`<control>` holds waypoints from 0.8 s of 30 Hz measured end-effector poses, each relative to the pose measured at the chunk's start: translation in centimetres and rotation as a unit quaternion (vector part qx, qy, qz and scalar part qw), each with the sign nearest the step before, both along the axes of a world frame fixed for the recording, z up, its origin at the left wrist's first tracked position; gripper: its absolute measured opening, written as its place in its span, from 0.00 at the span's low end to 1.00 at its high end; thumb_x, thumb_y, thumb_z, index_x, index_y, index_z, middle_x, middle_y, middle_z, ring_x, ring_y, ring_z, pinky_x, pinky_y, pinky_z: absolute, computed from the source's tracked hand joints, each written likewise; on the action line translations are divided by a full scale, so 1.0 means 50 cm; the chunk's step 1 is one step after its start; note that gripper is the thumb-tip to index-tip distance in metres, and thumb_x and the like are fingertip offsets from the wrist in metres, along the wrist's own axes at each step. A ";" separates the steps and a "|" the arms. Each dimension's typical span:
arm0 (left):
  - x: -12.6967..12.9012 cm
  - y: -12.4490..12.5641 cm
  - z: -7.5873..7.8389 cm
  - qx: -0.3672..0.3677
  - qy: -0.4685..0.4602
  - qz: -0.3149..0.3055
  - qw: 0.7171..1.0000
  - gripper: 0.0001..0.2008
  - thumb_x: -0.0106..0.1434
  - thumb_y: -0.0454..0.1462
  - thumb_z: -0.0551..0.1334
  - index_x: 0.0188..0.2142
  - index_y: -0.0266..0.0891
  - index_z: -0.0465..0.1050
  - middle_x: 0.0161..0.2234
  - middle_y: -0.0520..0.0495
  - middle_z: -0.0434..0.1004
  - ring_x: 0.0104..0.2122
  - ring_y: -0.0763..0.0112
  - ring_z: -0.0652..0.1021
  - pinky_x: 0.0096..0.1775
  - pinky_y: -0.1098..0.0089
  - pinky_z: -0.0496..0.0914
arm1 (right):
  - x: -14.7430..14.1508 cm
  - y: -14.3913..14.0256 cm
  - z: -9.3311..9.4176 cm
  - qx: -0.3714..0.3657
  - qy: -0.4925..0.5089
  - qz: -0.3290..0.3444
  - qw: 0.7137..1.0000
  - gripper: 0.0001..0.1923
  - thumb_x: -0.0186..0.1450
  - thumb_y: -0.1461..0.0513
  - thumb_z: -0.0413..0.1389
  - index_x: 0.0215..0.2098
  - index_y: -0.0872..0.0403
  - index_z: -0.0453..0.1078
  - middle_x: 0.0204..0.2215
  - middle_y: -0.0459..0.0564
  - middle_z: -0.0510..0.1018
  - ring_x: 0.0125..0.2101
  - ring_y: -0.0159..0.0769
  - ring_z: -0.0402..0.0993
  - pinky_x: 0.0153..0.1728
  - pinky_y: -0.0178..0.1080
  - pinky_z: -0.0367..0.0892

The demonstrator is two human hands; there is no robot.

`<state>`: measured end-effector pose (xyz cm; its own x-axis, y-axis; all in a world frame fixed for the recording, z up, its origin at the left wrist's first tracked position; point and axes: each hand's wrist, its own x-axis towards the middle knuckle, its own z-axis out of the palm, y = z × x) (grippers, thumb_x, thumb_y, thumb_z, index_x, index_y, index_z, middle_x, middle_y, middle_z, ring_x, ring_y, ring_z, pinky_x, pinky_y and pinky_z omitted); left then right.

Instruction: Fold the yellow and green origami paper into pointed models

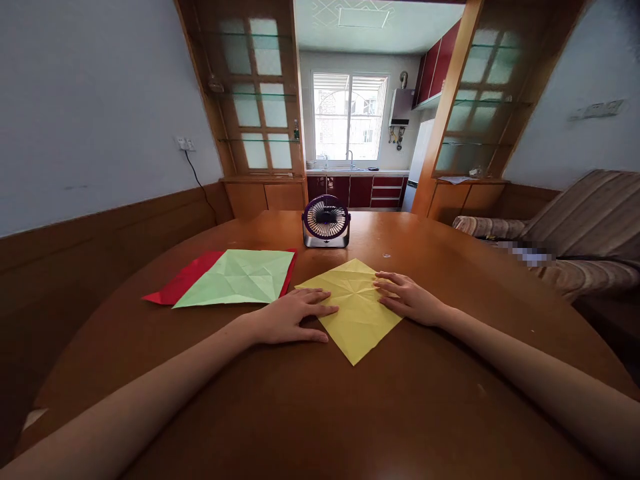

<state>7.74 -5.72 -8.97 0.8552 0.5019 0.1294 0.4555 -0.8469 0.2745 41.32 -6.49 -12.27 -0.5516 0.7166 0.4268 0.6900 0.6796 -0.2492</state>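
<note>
A creased yellow square of paper (356, 308) lies flat on the round brown table (320, 400), turned like a diamond. My left hand (290, 316) rests palm down on its left corner, fingers spread and pointing right. My right hand (407, 297) lies flat on its right corner, fingers pointing left. Neither hand grips the sheet; both press on it.
To the left lies a creased light green sheet (237, 277) on top of a red sheet (183, 280). A small purple desk fan (326, 221) stands behind the yellow paper. A striped sofa (575, 233) is at the right; a wall is at the left.
</note>
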 end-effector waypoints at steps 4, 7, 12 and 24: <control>0.002 -0.003 -0.005 0.067 -0.038 -0.039 0.996 0.21 0.65 0.49 0.60 0.55 0.48 0.72 0.56 0.41 0.71 0.54 0.54 0.72 0.55 0.55 0.63 | -0.018 -0.025 0.018 -0.003 0.029 0.056 0.998 0.18 0.71 0.56 0.49 0.56 0.47 0.68 0.57 0.55 0.70 0.56 0.46 0.66 0.56 0.55 0.63; 0.007 -0.003 -0.014 0.102 -0.073 -0.092 0.988 0.16 0.68 0.45 0.57 0.52 0.47 0.74 0.50 0.42 0.76 0.50 0.58 0.75 0.53 0.59 0.66 | -0.036 -0.046 0.028 -0.044 0.038 0.124 0.991 0.17 0.71 0.58 0.48 0.56 0.48 0.69 0.55 0.54 0.71 0.55 0.42 0.68 0.54 0.49 0.66; 0.017 -0.014 -0.020 0.130 -0.065 -0.151 0.978 0.15 0.71 0.36 0.50 0.49 0.44 0.74 0.46 0.40 0.78 0.45 0.61 0.78 0.44 0.64 0.70 | -0.054 -0.056 0.025 -0.079 0.013 0.160 0.984 0.18 0.71 0.59 0.48 0.57 0.48 0.68 0.53 0.52 0.74 0.56 0.39 0.68 0.57 0.46 0.65; 0.027 -0.021 -0.038 0.207 -0.091 -0.044 0.973 0.12 0.68 0.36 0.51 0.38 0.38 0.73 0.32 0.43 0.79 0.31 0.67 0.78 0.33 0.71 0.69 | -0.039 -0.059 0.049 -0.145 0.068 0.174 0.972 0.25 0.66 0.52 0.57 0.60 0.47 0.65 0.57 0.54 0.70 0.57 0.44 0.66 0.58 0.51 0.62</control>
